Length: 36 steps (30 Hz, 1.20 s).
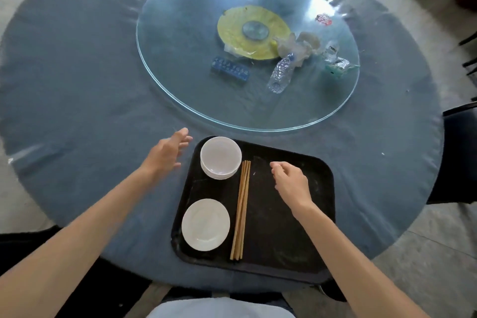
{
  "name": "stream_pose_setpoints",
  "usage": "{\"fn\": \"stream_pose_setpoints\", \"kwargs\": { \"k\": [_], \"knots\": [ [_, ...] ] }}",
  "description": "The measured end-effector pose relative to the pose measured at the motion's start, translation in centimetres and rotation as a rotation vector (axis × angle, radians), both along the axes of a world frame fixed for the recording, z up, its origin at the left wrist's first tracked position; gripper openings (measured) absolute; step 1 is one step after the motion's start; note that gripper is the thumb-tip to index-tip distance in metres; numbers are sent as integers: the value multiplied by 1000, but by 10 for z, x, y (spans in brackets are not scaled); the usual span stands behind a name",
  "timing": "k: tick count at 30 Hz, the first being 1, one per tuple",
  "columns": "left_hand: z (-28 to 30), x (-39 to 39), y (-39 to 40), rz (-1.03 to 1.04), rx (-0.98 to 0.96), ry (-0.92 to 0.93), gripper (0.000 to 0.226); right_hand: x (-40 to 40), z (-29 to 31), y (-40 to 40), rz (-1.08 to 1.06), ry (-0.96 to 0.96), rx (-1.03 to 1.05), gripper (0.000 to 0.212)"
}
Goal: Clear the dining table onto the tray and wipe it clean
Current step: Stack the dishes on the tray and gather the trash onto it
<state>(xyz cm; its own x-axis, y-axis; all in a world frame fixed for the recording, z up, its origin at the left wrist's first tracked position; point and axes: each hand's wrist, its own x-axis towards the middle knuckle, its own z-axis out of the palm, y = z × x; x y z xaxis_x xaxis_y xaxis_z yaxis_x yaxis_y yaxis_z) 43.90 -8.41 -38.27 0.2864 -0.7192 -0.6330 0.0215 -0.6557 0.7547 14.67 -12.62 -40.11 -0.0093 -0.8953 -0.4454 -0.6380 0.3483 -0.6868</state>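
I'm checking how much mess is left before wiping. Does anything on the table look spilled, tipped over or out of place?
Yes. On the glass turntable, a clear plastic bottle lies on its side beside crumpled tissues and wrappers. A blue box sits near them. On the tray, the bowls, plates and chopsticks look tidy.

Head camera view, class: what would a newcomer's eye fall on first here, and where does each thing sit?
First, the black tray at the near edge of the round table, carrying stacked white bowls, a white plate and chopsticks. Next, the glass turntable at the centre, littered on its right side with a crushed plastic bottle and crumpled tissue. Both hands are empty: the left hand beside the tray, the right hand over it.
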Motion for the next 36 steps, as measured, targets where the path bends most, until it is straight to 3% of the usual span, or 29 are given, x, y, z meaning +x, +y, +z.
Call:
{"fn": "stream_pose_setpoints", "kwargs": {
  "k": [3, 6, 9, 18, 24, 29, 31, 33, 36],
  "knots": [
    [15, -7, -67, -90, -82, -158, 73, -26, 14, -47, -10, 32, -58, 35],
    [24, -34, -126, -232, -187, -298, 50, -51, 18, -101, -21, 44, -99, 37],
    [23, -67, -187, -358, -210, -451, 48, -76, 9, -164, -38, 43, -119, 39],
    [-28, -120, -393, -560, -342, -671, 51, -144, -24, -366, -26, 209, -190, 51],
    [-70, -118, -503, -704, -385, -895, 71, -170, -59, -459, 10, 254, -180, 65],
    [-95, -119, -559, -964, -395, -1027, 81, -170, -84, -496, 70, 283, -256, 65],
    [-103, -120, -576, -1039, -411, -1002, 72, -171, -97, -502, 55, 250, -287, 55],
    [-111, -121, -588, -1054, -473, -962, 48, -172, -109, -504, 24, 228, -319, 42],
    [-114, -120, -590, -904, -489, -970, 24, -169, -121, -498, 1, 211, -391, 34]
  ]
}}
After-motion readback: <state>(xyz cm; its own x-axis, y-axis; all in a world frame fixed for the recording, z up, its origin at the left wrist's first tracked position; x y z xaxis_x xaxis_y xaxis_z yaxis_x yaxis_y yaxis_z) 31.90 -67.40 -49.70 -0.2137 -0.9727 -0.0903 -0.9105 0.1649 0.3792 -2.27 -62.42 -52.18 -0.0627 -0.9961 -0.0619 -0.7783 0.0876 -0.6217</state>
